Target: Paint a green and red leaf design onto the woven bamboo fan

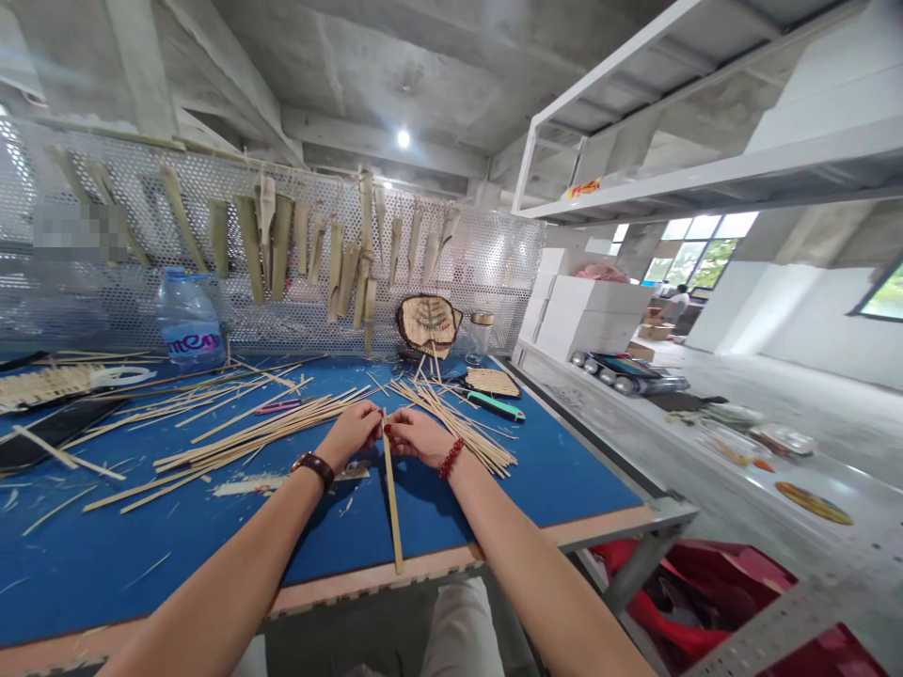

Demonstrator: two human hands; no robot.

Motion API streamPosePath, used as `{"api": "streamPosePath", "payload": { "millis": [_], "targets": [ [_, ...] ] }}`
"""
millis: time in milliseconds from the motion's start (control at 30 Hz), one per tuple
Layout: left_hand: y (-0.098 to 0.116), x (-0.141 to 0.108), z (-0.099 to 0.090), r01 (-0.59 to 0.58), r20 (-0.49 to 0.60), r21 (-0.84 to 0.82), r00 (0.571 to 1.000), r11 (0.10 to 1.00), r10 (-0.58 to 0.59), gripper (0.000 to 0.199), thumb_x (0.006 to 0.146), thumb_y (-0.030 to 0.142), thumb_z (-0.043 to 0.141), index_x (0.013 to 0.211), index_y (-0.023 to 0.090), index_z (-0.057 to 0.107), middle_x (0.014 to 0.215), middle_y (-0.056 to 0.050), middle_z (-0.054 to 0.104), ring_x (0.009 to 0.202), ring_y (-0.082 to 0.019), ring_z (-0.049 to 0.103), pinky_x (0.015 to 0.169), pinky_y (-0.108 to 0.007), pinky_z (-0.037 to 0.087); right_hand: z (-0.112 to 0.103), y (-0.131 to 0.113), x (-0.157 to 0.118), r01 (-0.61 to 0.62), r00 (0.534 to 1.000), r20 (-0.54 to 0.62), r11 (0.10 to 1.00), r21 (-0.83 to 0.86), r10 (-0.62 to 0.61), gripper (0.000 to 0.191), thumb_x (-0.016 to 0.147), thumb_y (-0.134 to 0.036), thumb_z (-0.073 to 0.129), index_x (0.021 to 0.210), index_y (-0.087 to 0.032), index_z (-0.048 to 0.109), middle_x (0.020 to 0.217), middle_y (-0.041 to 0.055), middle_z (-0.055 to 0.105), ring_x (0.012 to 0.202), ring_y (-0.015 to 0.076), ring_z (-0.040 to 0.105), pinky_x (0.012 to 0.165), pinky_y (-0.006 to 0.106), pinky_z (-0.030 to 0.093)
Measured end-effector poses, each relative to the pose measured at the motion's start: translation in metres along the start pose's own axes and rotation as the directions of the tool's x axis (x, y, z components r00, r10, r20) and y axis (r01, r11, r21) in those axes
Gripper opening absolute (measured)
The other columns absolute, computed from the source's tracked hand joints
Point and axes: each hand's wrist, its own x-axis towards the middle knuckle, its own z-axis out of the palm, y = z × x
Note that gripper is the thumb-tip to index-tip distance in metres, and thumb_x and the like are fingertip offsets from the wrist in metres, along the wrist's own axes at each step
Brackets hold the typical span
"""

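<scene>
A flat pale bamboo strip (392, 508) runs from between my two hands down to the table's front edge. My left hand (355, 432) pinches its upper end, with a dark bracelet round the wrist. Close against it on the right, my right hand (416, 435) is also closed on that end, a red bead bracelet below it. Behind my left hand lies a pile of long thin strips (261, 434). Another fanned bundle of strips (471, 434) rests behind and right of my right hand. Shavings and a flat scrap (246, 486) lie on the blue table mat (232, 555).
Behind stand a water bottle (187, 320), a woven round piece (428, 324) and a glass jar (480, 337). A green-handled tool (496, 405) lies at right, pink scissors (277, 407) at left. Bamboo pieces hang on a mesh panel (303, 320). A person (677, 303) is far off.
</scene>
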Motion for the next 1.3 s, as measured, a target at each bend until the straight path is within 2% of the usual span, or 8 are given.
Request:
{"api": "streamPosePath", "payload": {
  "millis": [233,367,567,667,833,1133,1233,1300],
  "targets": [
    [0.008,-0.013,0.003,0.131,0.192,-0.064,0.974,0.989,-0.116,0.023,0.079,0.043,0.054,0.075,0.02,0.053,0.062,0.001,0.058,0.047,-0.011,0.051,0.042,-0.02,0.03,-0.008,-0.001,-0.001,-0.02,1.0,-0.007,1.0,0.02,0.02,0.025,0.075,-0.031,0.075,0.081,-0.019,0.054,0.07,-0.0013,0.062,0.062,0.0105,0.06,0.062,0.022,0.048],
    [0.008,-0.013,0.004,0.148,0.203,-0.085,0.971,0.985,-0.128,0.024,0.077,0.044,0.057,0.074,0.02,0.052,0.064,0.001,0.059,0.048,-0.01,0.05,0.043,-0.019,0.03,-0.009,-0.002,-0.003,-0.015,1.0,0.01,0.999,0.033,0.015,0.027,0.074,-0.032,0.077,0.08,-0.018,0.054,0.069,-0.0017,0.061,0.063,0.0101,0.06,0.064,0.023,0.048],
    [0.009,-0.011,0.004,0.16,0.141,-0.1,0.979,0.982,-0.145,0.023,0.08,0.041,0.057,0.076,0.02,0.05,0.059,0.005,0.052,0.046,-0.009,0.046,0.044,-0.02,0.03,-0.006,-0.008,-0.005,0.043,0.999,0.003,0.992,0.121,-0.044,0.028,0.07,-0.032,0.078,0.08,-0.019,0.055,0.074,-0.0011,0.06,0.064,0.0108,0.061,0.065,0.024,0.048],
    [0.014,-0.016,0.003,0.164,0.193,-0.124,0.971,0.979,-0.139,0.023,0.078,0.041,0.058,0.079,0.019,0.053,0.065,0.003,0.056,0.049,-0.008,0.048,0.046,-0.019,0.031,-0.009,-0.009,-0.004,0.037,0.999,-0.043,0.992,0.12,-0.032,0.022,0.073,-0.029,0.074,0.079,-0.019,0.055,0.073,-0.0003,0.061,0.063,0.0112,0.06,0.062,0.024,0.047],
    [0.018,-0.021,0.004,0.175,0.294,-0.131,0.947,0.976,-0.13,0.027,0.071,0.043,0.065,0.075,0.019,0.053,0.06,0.004,0.054,0.047,-0.007,0.044,0.044,-0.018,0.029,-0.015,-0.01,-0.003,0.049,0.991,-0.127,0.991,0.122,-0.033,0.014,0.075,-0.024,0.068,0.077,-0.018,0.055,0.07,0.0004,0.061,0.061,0.0117,0.059,0.058,0.022,0.044],
    [0.008,-0.014,0.008,0.142,0.241,-0.109,0.964,0.984,-0.113,0.031,0.071,0.048,0.062,0.071,0.021,0.047,0.053,0.006,0.051,0.038,-0.006,0.037,0.039,-0.019,0.024,-0.013,-0.016,-0.005,0.191,0.976,-0.147,0.948,0.254,-0.158,0.025,0.066,-0.029,0.073,0.076,-0.018,0.052,0.067,-0.0031,0.061,0.062,0.0105,0.061,0.066,0.024,0.049],
    [0.004,-0.012,0.011,0.086,0.191,-0.076,0.979,0.993,-0.07,0.031,0.075,0.05,0.059,0.071,0.021,0.046,0.054,0.006,0.052,0.04,-0.008,0.041,0.04,-0.02,0.027,-0.012,-0.014,-0.005,0.157,0.977,-0.172,0.967,0.202,-0.123,0.029,0.068,-0.034,0.074,0.078,-0.018,0.052,0.066,-0.0039,0.06,0.06,0.0097,0.061,0.063,0.023,0.049],
    [0.002,-0.009,0.011,0.03,0.146,-0.047,0.989,0.998,-0.023,0.029,0.077,0.049,0.056,0.073,0.022,0.047,0.056,0.006,0.055,0.042,-0.009,0.044,0.041,-0.021,0.031,-0.011,-0.012,-0.005,0.098,0.988,-0.136,0.985,0.139,-0.079,0.03,0.072,-0.039,0.073,0.082,-0.019,0.053,0.069,-0.0032,0.061,0.06,0.0097,0.061,0.061,0.023,0.048]
  ]
}}
